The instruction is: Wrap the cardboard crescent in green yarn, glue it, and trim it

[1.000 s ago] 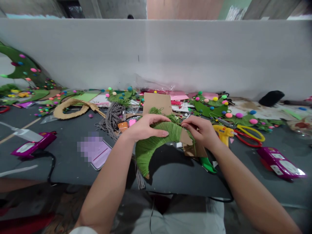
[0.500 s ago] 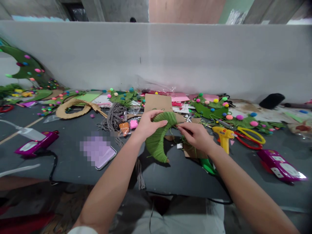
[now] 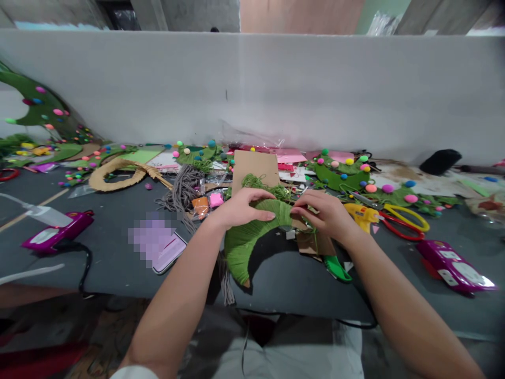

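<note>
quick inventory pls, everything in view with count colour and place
crescent: one, green, in the hands
loose yarn: one heap, green, behind it
cardboard sheet: one, brown, behind the heap
yarn bundle: one, grey, left of the heap
packets: two, orange and pink, beside the bundle
ring: one, tan, back left
phone: one, purple screen, left
plastic devices: two, purple, either side
glue gun: one, yellow, right
scissors: apparently one pair, red and yellow handles, right
pom-pom pieces: several, green, along the back
scraps: too jumbled to count
table: one, dark grey, underneath
partition: one, pale grey, behind
left hand: one, bare, gripping the crescent
right hand: one, bare, pinching at its right end
</note>
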`<state>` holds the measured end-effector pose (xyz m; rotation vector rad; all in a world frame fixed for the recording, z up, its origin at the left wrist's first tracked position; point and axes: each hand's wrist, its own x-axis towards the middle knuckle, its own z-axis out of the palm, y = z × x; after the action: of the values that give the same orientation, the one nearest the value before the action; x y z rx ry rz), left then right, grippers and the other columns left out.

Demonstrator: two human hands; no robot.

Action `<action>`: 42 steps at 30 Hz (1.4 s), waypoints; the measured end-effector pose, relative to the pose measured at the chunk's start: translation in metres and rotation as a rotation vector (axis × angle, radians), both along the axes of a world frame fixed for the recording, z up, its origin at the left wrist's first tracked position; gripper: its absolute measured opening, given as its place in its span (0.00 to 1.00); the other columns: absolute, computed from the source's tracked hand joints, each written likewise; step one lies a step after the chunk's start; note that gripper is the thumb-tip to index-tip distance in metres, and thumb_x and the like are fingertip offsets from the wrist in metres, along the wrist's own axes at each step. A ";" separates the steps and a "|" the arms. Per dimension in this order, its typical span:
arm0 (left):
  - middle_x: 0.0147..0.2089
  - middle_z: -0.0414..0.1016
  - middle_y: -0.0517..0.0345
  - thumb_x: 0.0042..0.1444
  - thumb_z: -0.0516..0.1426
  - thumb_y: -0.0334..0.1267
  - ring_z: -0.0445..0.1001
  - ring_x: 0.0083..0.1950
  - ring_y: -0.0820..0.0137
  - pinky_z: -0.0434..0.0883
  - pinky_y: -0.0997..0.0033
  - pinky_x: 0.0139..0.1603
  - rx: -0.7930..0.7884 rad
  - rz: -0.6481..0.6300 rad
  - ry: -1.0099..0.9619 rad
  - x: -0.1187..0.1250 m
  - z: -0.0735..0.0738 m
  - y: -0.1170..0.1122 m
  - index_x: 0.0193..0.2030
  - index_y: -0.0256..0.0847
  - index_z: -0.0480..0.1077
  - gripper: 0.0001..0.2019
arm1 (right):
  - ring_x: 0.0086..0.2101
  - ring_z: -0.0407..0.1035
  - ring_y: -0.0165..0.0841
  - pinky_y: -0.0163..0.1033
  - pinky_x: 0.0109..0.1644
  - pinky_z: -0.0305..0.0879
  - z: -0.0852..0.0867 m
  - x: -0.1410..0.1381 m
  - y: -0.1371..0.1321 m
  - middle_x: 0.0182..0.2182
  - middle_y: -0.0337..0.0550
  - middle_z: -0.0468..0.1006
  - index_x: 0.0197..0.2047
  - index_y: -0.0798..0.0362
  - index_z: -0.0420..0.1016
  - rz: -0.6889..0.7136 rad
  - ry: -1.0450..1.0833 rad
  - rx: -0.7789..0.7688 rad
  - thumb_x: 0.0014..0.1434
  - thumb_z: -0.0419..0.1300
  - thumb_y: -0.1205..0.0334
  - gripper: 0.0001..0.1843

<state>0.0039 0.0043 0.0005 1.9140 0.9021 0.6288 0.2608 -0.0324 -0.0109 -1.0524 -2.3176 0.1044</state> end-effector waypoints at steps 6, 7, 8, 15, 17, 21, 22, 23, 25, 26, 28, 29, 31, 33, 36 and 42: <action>0.55 0.77 0.49 0.47 0.69 0.43 0.75 0.54 0.62 0.70 0.62 0.55 -0.199 -0.133 -0.136 -0.008 -0.002 0.004 0.56 0.39 0.72 0.29 | 0.28 0.64 0.30 0.35 0.33 0.58 0.001 -0.007 -0.001 0.27 0.40 0.72 0.32 0.53 0.75 0.026 0.304 -0.147 0.64 0.60 0.56 0.12; 0.55 0.76 0.49 0.47 0.69 0.43 0.75 0.53 0.63 0.70 0.63 0.55 -0.216 -0.142 -0.159 -0.009 -0.002 0.003 0.56 0.40 0.73 0.29 | 0.28 0.63 0.29 0.35 0.33 0.58 0.001 -0.008 -0.002 0.26 0.39 0.71 0.31 0.53 0.74 0.018 0.346 -0.186 0.64 0.61 0.55 0.12; 0.55 0.76 0.50 0.47 0.69 0.42 0.75 0.53 0.63 0.71 0.64 0.54 -0.227 -0.147 -0.178 -0.009 -0.001 0.003 0.56 0.40 0.73 0.28 | 0.28 0.63 0.29 0.35 0.32 0.57 0.000 -0.009 -0.002 0.26 0.39 0.70 0.31 0.53 0.73 0.011 0.383 -0.225 0.64 0.60 0.54 0.13; 0.52 0.78 0.51 0.44 0.71 0.40 0.77 0.48 0.65 0.73 0.68 0.49 -0.249 -0.075 -0.319 -0.006 0.001 0.000 0.52 0.40 0.74 0.27 | 0.26 0.54 0.28 0.35 0.29 0.53 -0.009 -0.017 0.000 0.24 0.36 0.61 0.28 0.52 0.66 -0.017 0.644 -0.427 0.64 0.57 0.45 0.21; 0.50 0.78 0.51 0.44 0.71 0.40 0.78 0.45 0.66 0.75 0.67 0.46 -0.297 -0.019 -0.397 -0.002 -0.002 0.000 0.53 0.40 0.73 0.28 | 0.26 0.55 0.28 0.34 0.28 0.53 -0.013 -0.021 0.001 0.25 0.36 0.61 0.28 0.52 0.65 0.002 0.726 -0.478 0.61 0.59 0.43 0.21; 0.47 0.80 0.52 0.43 0.71 0.40 0.78 0.41 0.67 0.76 0.68 0.43 -0.320 0.099 -0.527 0.006 -0.007 0.000 0.53 0.41 0.74 0.28 | 0.24 0.54 0.28 0.35 0.27 0.53 -0.019 -0.032 -0.001 0.22 0.35 0.62 0.28 0.51 0.63 -0.018 0.726 -0.502 0.63 0.58 0.47 0.19; 0.47 0.80 0.52 0.43 0.71 0.41 0.78 0.42 0.67 0.76 0.67 0.43 -0.309 0.131 -0.544 0.008 -0.007 0.001 0.52 0.40 0.74 0.28 | 0.24 0.55 0.28 0.35 0.28 0.54 -0.020 -0.034 -0.001 0.22 0.36 0.62 0.28 0.52 0.63 -0.040 0.692 -0.480 0.65 0.56 0.48 0.19; 0.48 0.80 0.51 0.43 0.71 0.41 0.78 0.42 0.67 0.76 0.66 0.44 -0.290 0.166 -0.557 0.009 -0.008 0.001 0.52 0.40 0.74 0.28 | 0.24 0.56 0.28 0.35 0.29 0.55 -0.020 -0.036 -0.003 0.22 0.36 0.63 0.28 0.52 0.64 -0.058 0.645 -0.450 0.67 0.55 0.50 0.19; 0.51 0.79 0.49 0.44 0.70 0.40 0.78 0.45 0.65 0.75 0.63 0.48 -0.223 0.245 -0.552 0.011 -0.007 0.001 0.52 0.38 0.73 0.27 | 0.25 0.60 0.29 0.36 0.31 0.58 -0.019 -0.037 -0.005 0.24 0.38 0.67 0.31 0.53 0.69 -0.082 0.521 -0.376 0.68 0.52 0.52 0.17; 0.52 0.79 0.47 0.44 0.70 0.39 0.78 0.47 0.64 0.74 0.62 0.50 -0.170 0.286 -0.527 0.012 -0.007 0.002 0.52 0.37 0.73 0.27 | 0.27 0.63 0.30 0.36 0.33 0.59 -0.018 -0.037 -0.006 0.25 0.39 0.70 0.34 0.53 0.71 -0.090 0.450 -0.332 0.69 0.52 0.54 0.15; 0.53 0.79 0.47 0.45 0.69 0.38 0.77 0.50 0.62 0.72 0.60 0.55 -0.049 0.344 -0.421 0.011 -0.007 0.002 0.51 0.36 0.74 0.25 | 0.31 0.69 0.32 0.37 0.37 0.62 -0.018 -0.034 -0.008 0.31 0.41 0.76 0.41 0.52 0.74 -0.111 0.304 -0.232 0.69 0.52 0.56 0.12; 0.52 0.79 0.47 0.46 0.68 0.37 0.77 0.51 0.62 0.71 0.59 0.57 0.012 0.353 -0.351 0.011 -0.007 0.003 0.51 0.36 0.74 0.24 | 0.33 0.71 0.33 0.37 0.38 0.62 -0.017 -0.032 -0.008 0.34 0.43 0.79 0.43 0.52 0.74 -0.127 0.228 -0.178 0.69 0.52 0.57 0.11; 0.52 0.79 0.48 0.48 0.67 0.37 0.76 0.53 0.61 0.69 0.57 0.60 0.113 0.342 -0.210 0.009 -0.006 0.002 0.51 0.37 0.74 0.22 | 0.36 0.73 0.35 0.38 0.41 0.63 -0.017 -0.025 -0.007 0.39 0.44 0.81 0.44 0.52 0.75 -0.144 0.086 -0.070 0.69 0.53 0.59 0.10; 0.53 0.78 0.50 0.49 0.66 0.37 0.75 0.55 0.61 0.67 0.56 0.62 0.170 0.316 -0.101 0.008 -0.005 0.001 0.50 0.38 0.75 0.20 | 0.36 0.73 0.35 0.38 0.39 0.63 -0.016 -0.018 -0.004 0.38 0.45 0.81 0.45 0.52 0.75 -0.125 -0.029 0.019 0.68 0.53 0.60 0.10; 0.55 0.77 0.50 0.49 0.66 0.38 0.73 0.57 0.60 0.66 0.56 0.62 0.164 0.253 -0.008 0.006 -0.003 -0.001 0.51 0.39 0.74 0.21 | 0.35 0.72 0.35 0.38 0.38 0.62 -0.012 -0.009 0.000 0.35 0.45 0.79 0.43 0.52 0.74 -0.065 -0.110 0.133 0.69 0.53 0.60 0.09; 0.55 0.76 0.51 0.50 0.66 0.41 0.73 0.57 0.61 0.66 0.58 0.62 0.088 0.005 0.043 -0.001 0.002 -0.002 0.54 0.39 0.73 0.24 | 0.34 0.69 0.33 0.37 0.39 0.62 -0.006 -0.002 0.003 0.33 0.44 0.76 0.41 0.52 0.73 0.027 -0.042 0.127 0.69 0.54 0.60 0.08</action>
<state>0.0032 0.0026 0.0029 2.0110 0.9197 0.6423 0.2592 -0.0298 -0.0171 -0.9684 -2.3431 -0.0551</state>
